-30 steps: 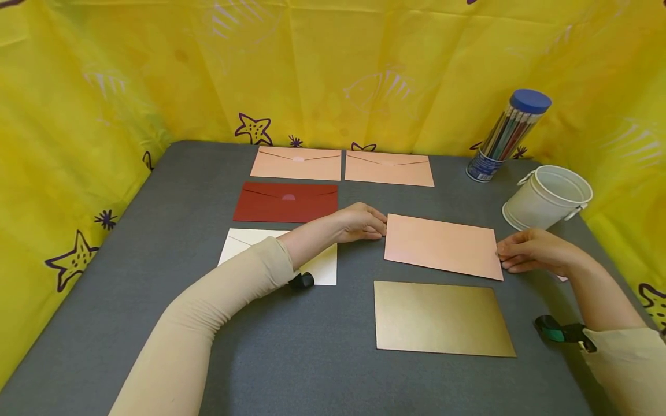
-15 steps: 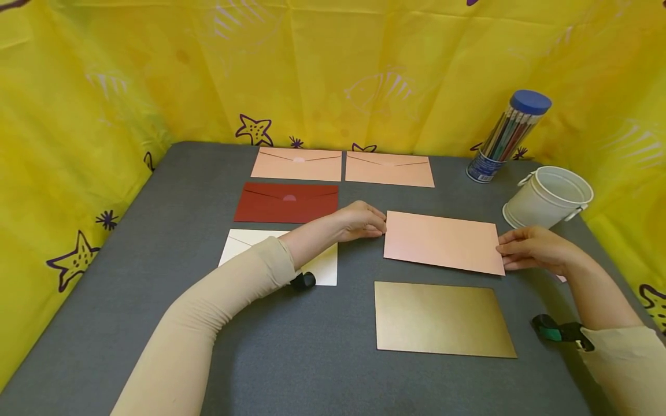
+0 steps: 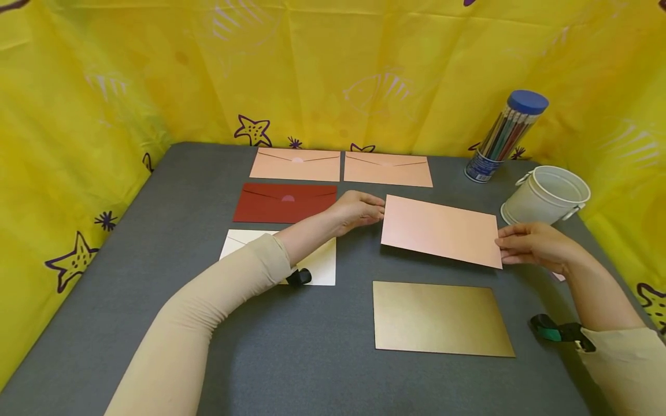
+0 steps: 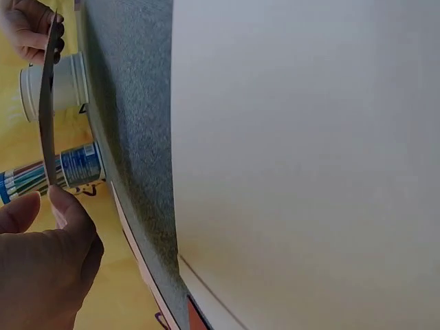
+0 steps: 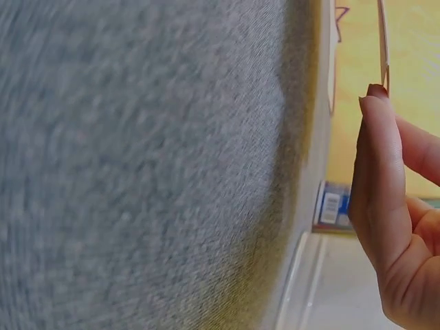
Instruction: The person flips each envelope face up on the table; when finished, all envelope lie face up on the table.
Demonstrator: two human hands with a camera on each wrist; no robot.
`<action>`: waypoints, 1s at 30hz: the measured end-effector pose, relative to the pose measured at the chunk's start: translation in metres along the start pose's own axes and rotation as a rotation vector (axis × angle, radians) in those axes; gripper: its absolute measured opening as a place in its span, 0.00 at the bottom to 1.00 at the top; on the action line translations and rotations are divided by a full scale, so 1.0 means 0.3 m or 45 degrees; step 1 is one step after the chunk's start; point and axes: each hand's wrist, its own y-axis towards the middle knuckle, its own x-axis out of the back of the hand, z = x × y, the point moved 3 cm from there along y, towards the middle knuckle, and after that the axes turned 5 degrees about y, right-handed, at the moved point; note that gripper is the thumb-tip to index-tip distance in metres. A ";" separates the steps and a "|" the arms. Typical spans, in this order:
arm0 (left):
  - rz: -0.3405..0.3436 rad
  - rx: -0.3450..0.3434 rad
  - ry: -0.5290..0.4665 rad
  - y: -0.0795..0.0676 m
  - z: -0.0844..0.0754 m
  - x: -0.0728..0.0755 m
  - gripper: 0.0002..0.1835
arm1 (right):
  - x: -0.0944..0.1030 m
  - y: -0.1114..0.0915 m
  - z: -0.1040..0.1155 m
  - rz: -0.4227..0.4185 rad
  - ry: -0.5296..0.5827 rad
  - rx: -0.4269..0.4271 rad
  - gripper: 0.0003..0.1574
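A plain pink envelope [image 3: 439, 231] spans the space between the two hands, lifted off the grey table, a shadow beneath it. My left hand [image 3: 358, 211] pinches its left edge between thumb and fingertips. At the other end, my right hand [image 3: 538, 245] pinches the right edge. Seen nearly edge-on in the left wrist view, the envelope [image 4: 47, 103] is slightly bowed. Closer to me lies a gold envelope [image 3: 442, 318]. A white envelope [image 3: 325, 263] is partly hidden under my left forearm, with a dark red envelope [image 3: 286, 201] just behind it.
Two peach envelopes [image 3: 296, 164] lie side by side, flaps up, along the back edge. A clear tub of pencils [image 3: 502, 136] with a blue lid stands back right, near a white metal bucket [image 3: 541, 199]. A small pink corner [image 3: 559, 277] shows beside my right wrist.
Both hands have raised the pink envelope up and slightly away from me, its left end more than its right. The other envelopes have stayed put.
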 end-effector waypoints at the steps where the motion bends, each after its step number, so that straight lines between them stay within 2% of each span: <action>1: -0.004 -0.005 -0.001 -0.001 -0.002 0.005 0.23 | -0.002 0.001 0.003 0.003 0.000 0.007 0.10; 10: -0.007 -0.003 -0.016 -0.022 -0.013 0.045 0.21 | -0.025 0.006 0.035 -0.004 0.012 0.064 0.11; 15: -0.005 -0.003 -0.012 -0.031 -0.010 0.060 0.22 | -0.045 0.012 0.053 -0.021 0.046 0.064 0.08; 21: -0.031 -0.006 0.036 -0.045 -0.009 0.096 0.20 | -0.070 0.014 0.080 -0.031 0.141 0.096 0.08; 30: -0.055 -0.023 0.026 -0.054 -0.011 0.140 0.20 | -0.096 0.036 0.120 -0.027 0.276 0.165 0.11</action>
